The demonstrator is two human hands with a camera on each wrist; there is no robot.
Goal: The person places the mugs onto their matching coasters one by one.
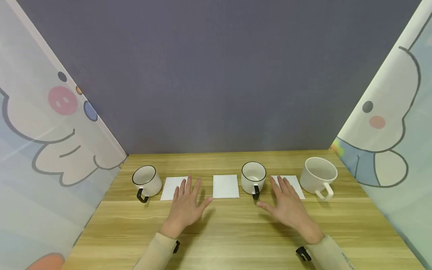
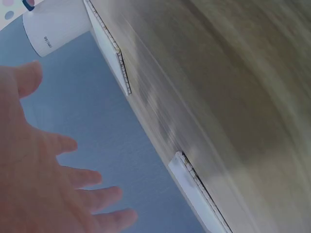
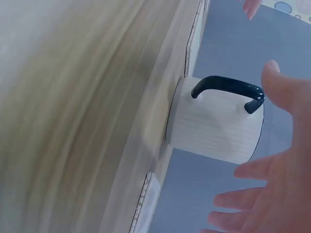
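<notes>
My left hand [image 1: 186, 207] has its fingers spread above the table, its fingertips over the left white square coaster [image 1: 168, 189]. My right hand [image 1: 288, 206] is spread likewise, fingertips over the right white coaster [image 1: 294, 183], its thumb near the black handle of a white mug [image 1: 249, 184]. Neither hand holds anything. Between the hands lies the middle coaster [image 1: 225, 186]. Farther left stands another black-handled white mug [image 1: 152, 183]; at the far right is a larger, all-white mug [image 1: 310, 180]. In the right wrist view, the black-handled mug [image 3: 214, 126] stands near my thumb.
The wooden table [image 1: 233, 240] ends at a dark grey panel [image 1: 222, 75] behind the mugs. Cartoon-printed curtains [image 1: 30, 157] flank it on the left and right. A black strap piece [image 1: 303, 253] shows at my right wrist.
</notes>
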